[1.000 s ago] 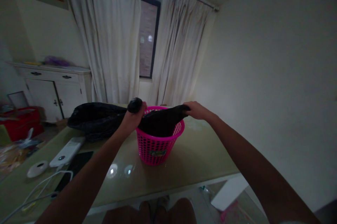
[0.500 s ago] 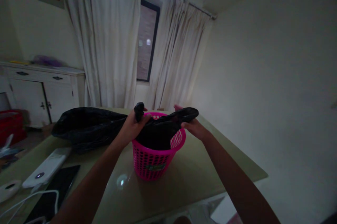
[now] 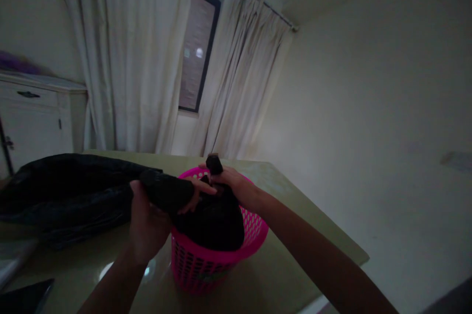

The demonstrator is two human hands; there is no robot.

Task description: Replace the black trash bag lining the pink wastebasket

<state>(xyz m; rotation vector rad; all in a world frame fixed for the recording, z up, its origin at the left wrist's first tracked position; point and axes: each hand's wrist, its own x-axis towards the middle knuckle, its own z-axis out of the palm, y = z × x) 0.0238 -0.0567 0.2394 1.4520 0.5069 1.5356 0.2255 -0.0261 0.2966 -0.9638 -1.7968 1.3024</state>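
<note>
A pink plastic basket (image 3: 236, 256) with holes in its sides stands on the table, and a black plastic bag (image 3: 217, 223) is bunched inside its mouth. My left hand (image 3: 149, 230) is closed round a thick fold of that bag at the basket's left rim, its fingertips pointing right. Over the far side of the opening, my right hand (image 3: 238, 187) grips another gathered piece, which sticks up above the fingers. The two hands nearly meet. Another spread of black plastic (image 3: 81, 201) lies at the left; whether it joins the bag is hidden behind my left hand.
The pale, shiny table (image 3: 295, 220) stretches to the right and behind the basket. At the lower left edge lies a flat dark object (image 3: 27, 297). A white cabinet (image 3: 37, 112) stands at the far left, beside long curtains (image 3: 147, 58) and a window (image 3: 199, 53).
My right hand has moved left across the basket toward my left hand, carrying its part of the bag. My left hand is now nearer, with a larger fold in it. The view has shifted right.
</note>
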